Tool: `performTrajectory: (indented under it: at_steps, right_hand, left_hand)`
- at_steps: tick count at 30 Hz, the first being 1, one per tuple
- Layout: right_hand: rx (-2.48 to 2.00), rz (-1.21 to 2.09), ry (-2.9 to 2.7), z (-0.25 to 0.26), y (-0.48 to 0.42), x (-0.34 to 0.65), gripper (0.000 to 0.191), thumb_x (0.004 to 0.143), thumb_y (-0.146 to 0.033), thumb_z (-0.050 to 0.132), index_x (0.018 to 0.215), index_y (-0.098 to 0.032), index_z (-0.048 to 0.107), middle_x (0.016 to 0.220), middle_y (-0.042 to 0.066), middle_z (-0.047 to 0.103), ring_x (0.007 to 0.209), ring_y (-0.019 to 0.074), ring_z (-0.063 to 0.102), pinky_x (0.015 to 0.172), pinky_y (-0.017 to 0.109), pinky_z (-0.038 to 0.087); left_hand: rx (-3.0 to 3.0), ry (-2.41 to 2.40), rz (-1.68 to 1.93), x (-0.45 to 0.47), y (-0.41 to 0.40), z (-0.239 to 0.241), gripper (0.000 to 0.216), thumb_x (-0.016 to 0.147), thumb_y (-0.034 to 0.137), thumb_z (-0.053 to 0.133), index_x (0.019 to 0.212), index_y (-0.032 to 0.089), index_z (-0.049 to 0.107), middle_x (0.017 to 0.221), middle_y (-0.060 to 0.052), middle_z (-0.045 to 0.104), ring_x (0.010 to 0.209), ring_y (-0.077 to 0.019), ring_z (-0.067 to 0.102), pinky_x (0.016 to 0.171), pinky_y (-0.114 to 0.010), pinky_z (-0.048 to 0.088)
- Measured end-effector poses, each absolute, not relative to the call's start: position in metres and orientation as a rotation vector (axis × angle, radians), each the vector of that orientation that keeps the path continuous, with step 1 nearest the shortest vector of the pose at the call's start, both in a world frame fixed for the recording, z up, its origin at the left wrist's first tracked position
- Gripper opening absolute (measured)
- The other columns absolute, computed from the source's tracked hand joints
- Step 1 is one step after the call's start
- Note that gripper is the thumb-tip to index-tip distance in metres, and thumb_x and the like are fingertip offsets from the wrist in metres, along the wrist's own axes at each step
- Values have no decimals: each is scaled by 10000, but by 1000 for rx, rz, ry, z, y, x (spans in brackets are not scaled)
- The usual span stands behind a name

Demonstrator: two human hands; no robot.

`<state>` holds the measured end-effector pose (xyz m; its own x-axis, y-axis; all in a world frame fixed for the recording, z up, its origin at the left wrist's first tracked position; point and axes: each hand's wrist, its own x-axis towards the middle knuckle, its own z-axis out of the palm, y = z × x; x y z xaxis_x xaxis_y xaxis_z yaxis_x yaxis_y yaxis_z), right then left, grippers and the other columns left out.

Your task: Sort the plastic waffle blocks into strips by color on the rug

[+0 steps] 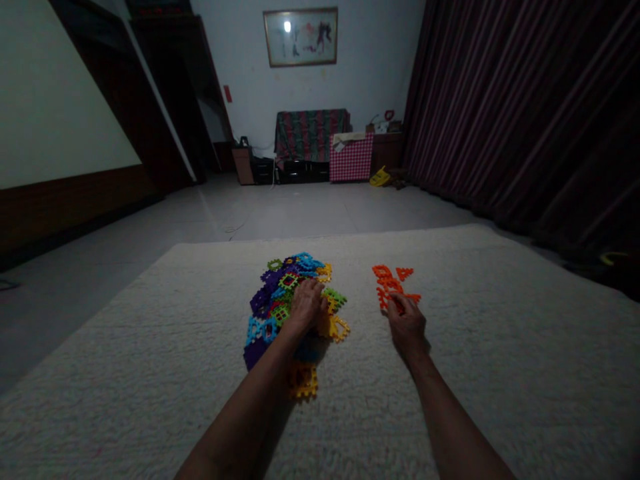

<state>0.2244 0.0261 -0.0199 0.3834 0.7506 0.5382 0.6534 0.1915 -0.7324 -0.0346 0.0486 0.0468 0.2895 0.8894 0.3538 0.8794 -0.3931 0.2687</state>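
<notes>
A heap of plastic interlocking tiles [280, 293] in purple, blue, green and yellow lies on a cream carpet [450, 373]. My left hand [306, 303] rests on top of the heap, fingers curled down among the pieces; what they grip is hidden. To the right sits a small separate group of orange tiles [391, 283]. My right hand [407, 323] is at the near edge of that group, fingers bent onto an orange tile. A single yellow tile [303, 381] lies nearer to me, beside my left forearm.
The carpet ends at a grey tiled floor [280, 213]. Far back stand a covered sofa [311, 137], a red checked box [351, 159] and dark cabinets. A dark striped curtain [525, 113] hangs along the right; a wooden stair runs up on the left.
</notes>
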Motion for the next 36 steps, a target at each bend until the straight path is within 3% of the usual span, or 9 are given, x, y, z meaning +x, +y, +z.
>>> performTrajectory:
  at_steps: [7,14,18,23,31,36]
  right_hand:
    - [-1414,59,-1315,-24,29,220,303,853,-391,537,982,-175,706,983,119,709,816,225,659,769,391,565]
    - [-1385,120,-1500,-18,27,203,258,868,-325,517,998,-186,691,981,108,694,875,230,656,813,390,553]
    - [-1400,46,-1532,-18,28,200,270,864,-308,509,1040,-180,669,1077,132,655,947,243,630,831,398,540]
    - [-1390,-2,-1688,-23,30,201,220,861,-327,524,964,-198,670,979,105,669,918,246,613,852,413,516]
    - [-1406,-65,-1785,-31,33,207,242,846,-312,528,998,-182,665,1004,120,669,946,266,604,875,430,499]
    - [-1407,-87,-1801,-30,33,207,231,854,-298,515,985,-189,672,991,112,674,910,251,603,849,409,495]
  left_hand:
    - [2257,2184,633,-43,61,60,412,916,365,523,1304,231,561,1444,-110,499,1396,-319,357,1125,-488,336]
    - [1992,2267,494,-71,82,60,395,938,429,472,1256,221,581,1321,-122,573,1239,-297,498,1024,-438,416]
    - [2086,2191,517,-57,71,56,355,956,370,443,1250,235,588,1321,-106,580,1235,-283,505,1017,-417,414]
    - [2170,2024,536,-38,56,58,327,988,343,395,1200,246,624,1213,-77,645,1163,-226,572,993,-348,424]
    - [2352,1674,602,-32,56,57,329,983,319,392,1007,226,706,1048,-65,703,996,-194,636,904,-298,464]
    - [2218,1942,647,-69,102,71,347,981,248,369,974,204,713,1012,-71,721,998,-186,647,926,-271,461]
